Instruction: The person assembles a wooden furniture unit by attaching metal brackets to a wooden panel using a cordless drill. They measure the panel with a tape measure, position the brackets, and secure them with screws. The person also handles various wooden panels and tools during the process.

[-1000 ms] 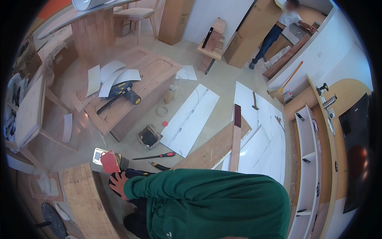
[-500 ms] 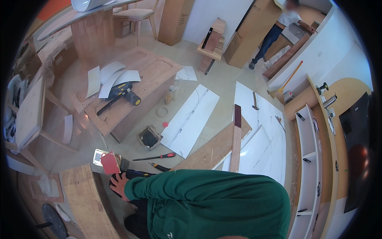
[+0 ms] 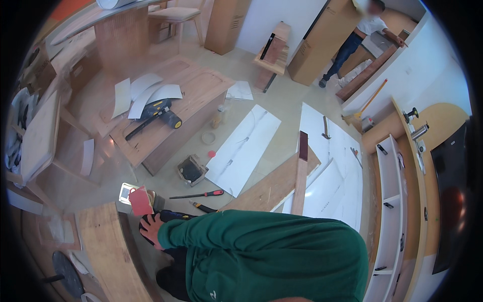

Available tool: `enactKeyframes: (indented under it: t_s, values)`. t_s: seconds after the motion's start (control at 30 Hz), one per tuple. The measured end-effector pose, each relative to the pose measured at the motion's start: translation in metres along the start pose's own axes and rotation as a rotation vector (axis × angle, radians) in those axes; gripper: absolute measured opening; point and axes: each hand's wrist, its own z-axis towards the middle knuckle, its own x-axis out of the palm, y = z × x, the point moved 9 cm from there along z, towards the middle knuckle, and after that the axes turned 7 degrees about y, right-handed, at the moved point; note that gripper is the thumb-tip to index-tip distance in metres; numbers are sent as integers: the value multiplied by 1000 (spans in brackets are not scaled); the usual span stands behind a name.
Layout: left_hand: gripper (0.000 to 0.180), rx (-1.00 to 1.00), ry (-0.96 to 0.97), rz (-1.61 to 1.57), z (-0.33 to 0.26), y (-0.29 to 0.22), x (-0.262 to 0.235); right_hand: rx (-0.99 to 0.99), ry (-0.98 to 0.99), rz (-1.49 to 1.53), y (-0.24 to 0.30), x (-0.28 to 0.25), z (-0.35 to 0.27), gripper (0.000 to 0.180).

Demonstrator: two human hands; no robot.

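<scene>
My right hand [image 3: 150, 230] rests with fingers spread over a dark object with a blue patch [image 3: 173, 216], whose kind I cannot make out. Its green sleeve [image 3: 261, 236] crosses the lower picture. Just beyond the fingers stands a folded red sheet [image 3: 141, 201], leaning against an open metal tin [image 3: 130, 193]. A red-and-black-handled file [image 3: 197, 194] and a black-and-yellow utility knife [image 3: 202, 207] lie on the floor to the right of them. Beside the hand on the left is a wooden bench-like piece [image 3: 106, 241]. My left hand is out of view.
Further off stands a low wooden table [image 3: 201, 95] with a dark blower-like tool [image 3: 160, 115] and white curved sheets. White marbled panels [image 3: 244, 146], wooden boards [image 3: 266, 186] and a hammer [image 3: 326, 127] lie on the floor. Another person [image 3: 347, 50] stands at the back right by tall cardboard boxes.
The view has shifted slightly, so the room's things sit a little differently in the picture. My right hand stays on the dark object.
</scene>
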Motion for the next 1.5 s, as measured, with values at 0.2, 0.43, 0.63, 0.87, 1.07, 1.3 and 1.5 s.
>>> enactKeyframes:
  t_s: [0.2, 0.43, 0.63, 0.87, 1.07, 1.3, 1.5]
  values:
    - [48, -104, -111, -357, -8, 12, -21, 4, -9, 6, -2, -4, -2, 85]
    - [46, -174, -324, -596, -16, 26, -19, -23, 10, -10, 6, 2, 0, 86]
    - [41, -147, -308, -710, -29, 22, -43, -6, -6, -35, -2, 4, -4, 87]
    - [42, -160, -346, -839, -11, 34, -1, 5, -4, -86, 8, 15, 10, 88]
    - [46, -111, -90, -352, 1, 2, 30, -14, -35, -28, 8, -15, 6, 68]
    - [49, -264, -137, -1039, -20, 35, -29, 11, 64, -125, 14, 7, 13, 79]
    - [50, -276, -122, -1080, -30, 35, -26, 8, 92, -155, 13, 9, 11, 79]
